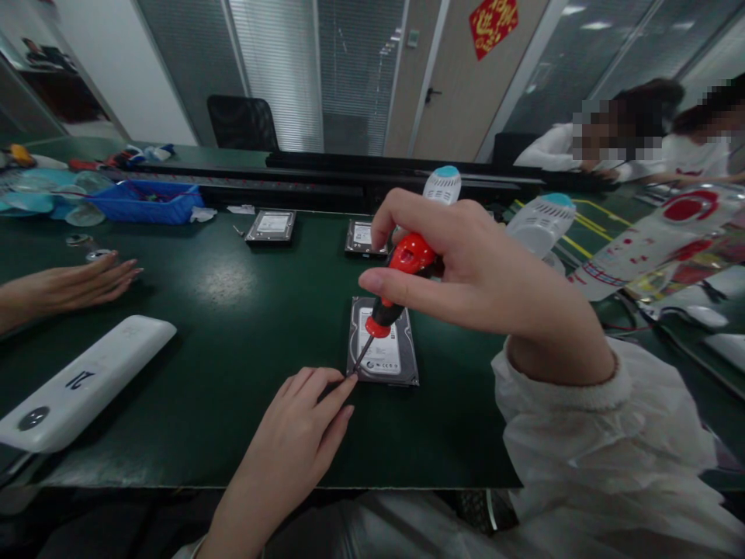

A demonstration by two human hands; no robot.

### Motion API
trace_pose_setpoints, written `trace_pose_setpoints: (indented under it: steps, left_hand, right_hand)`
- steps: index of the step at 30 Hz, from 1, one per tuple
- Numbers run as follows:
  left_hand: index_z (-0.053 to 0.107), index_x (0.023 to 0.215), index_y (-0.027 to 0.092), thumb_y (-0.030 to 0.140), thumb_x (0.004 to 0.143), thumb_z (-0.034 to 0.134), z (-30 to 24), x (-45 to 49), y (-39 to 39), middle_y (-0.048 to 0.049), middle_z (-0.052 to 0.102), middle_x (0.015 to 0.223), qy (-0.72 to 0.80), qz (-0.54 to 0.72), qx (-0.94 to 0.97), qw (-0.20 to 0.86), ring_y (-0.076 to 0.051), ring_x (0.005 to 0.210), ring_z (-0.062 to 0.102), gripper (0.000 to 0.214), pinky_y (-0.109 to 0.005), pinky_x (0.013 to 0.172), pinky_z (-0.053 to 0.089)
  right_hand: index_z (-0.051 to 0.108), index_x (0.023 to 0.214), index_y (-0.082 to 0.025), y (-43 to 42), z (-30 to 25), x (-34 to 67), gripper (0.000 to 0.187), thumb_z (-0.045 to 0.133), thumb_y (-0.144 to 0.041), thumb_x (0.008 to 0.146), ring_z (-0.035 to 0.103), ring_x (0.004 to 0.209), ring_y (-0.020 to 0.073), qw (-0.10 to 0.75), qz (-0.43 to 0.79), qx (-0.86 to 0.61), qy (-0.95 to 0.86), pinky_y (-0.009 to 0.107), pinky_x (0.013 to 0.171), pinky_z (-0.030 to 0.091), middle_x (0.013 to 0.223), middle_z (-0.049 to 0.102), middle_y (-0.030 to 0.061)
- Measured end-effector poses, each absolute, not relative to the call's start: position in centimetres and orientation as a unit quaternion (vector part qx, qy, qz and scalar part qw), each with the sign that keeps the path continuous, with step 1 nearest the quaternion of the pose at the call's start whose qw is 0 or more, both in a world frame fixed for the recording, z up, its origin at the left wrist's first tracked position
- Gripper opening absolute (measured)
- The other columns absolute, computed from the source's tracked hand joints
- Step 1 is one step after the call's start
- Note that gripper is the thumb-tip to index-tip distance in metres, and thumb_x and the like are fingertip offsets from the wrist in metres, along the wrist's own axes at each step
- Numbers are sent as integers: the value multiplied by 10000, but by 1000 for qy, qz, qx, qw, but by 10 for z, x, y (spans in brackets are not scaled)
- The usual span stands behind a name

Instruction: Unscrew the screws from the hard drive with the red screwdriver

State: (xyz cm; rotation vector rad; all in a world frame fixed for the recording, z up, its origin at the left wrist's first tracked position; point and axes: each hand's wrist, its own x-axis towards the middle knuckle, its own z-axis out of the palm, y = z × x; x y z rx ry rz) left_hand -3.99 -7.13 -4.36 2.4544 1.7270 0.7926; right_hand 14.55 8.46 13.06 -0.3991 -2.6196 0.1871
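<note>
My right hand (pixel 466 272) is closed around the red and black handle of a screwdriver (pixel 381 317), which slants down and to the left. Its tip meets the near left corner of a hard drive (pixel 393 371) lying label up on the green table. At that same corner, a fingertip of my left hand (pixel 296 427) touches the drive beside the screwdriver tip. The left thumb is stretched out, apart from the finger above it. Any screw under the tip is too small to make out.
Two more hard drives, one at centre left (pixel 272 227) and one partly behind my right hand (pixel 358 235), lie farther back. A blue tray (pixel 148 203), a white device (pixel 87 384), another person's hand (pixel 75 287) and a clear bottle (pixel 669 241) stand around. Two people sit at right.
</note>
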Motion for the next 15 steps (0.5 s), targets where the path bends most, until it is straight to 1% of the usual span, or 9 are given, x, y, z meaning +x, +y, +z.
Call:
trace_pose_setpoints:
  steps: [2, 5, 8, 11, 13, 15]
  left_hand:
    - [636, 1384, 170, 195, 1065, 501, -43, -40, -71, -107, 654, 1194, 556, 255, 791, 19, -266, 1067, 621, 347, -426, 866, 564]
    - [641, 1376, 169, 199, 1066, 496, -43, -40, -71, -108, 657, 1191, 556, 258, 790, 22, -264, 1063, 623, 344, -426, 863, 572]
    - [649, 1364, 174, 206, 1067, 491, -42, -40, -70, -106, 661, 1191, 557, 260, 788, 25, -263, 1058, 628, 338, -432, 862, 579]
    - [653, 1359, 173, 207, 1067, 490, -42, -40, -70, -105, 666, 1187, 559, 258, 787, 25, -263, 1055, 633, 335, -436, 862, 582]
    - [658, 1348, 166, 204, 1065, 496, -43, -40, -71, -106, 666, 1184, 560, 257, 787, 25, -265, 1053, 635, 329, -437, 862, 582]
    - [661, 1342, 162, 200, 1061, 502, -43, -40, -71, -107, 666, 1183, 559, 257, 788, 24, -266, 1055, 635, 325, -438, 866, 579]
  right_hand:
    - [527, 1070, -152, 85, 130, 146, 227, 545, -367, 1000, 402, 650, 64, 244, 59, -148, -957, 258, 672, 332, 803, 530, -54]
    - [490, 1167, -141, 84, 131, 148, 249, 520, -306, 982, 432, 704, 76, 233, 61, -131, -962, 266, 691, 356, 909, 565, -20]
    - [488, 1166, -145, 83, 132, 148, 270, 496, -367, 1011, 442, 716, 80, 225, 62, -132, -963, 270, 695, 358, 938, 574, -9]
    - [508, 1084, -160, 84, 131, 146, 315, 568, -458, 1001, 417, 663, 67, 246, 61, -157, -955, 262, 671, 335, 863, 556, -38]
    - [508, 1069, -162, 85, 130, 145, 329, 645, -440, 960, 414, 654, 63, 261, 68, -165, -949, 256, 666, 336, 862, 551, -44]
    - [502, 1084, -162, 86, 129, 145, 334, 690, -384, 920, 424, 669, 65, 273, 78, -157, -946, 253, 671, 353, 895, 557, -38]
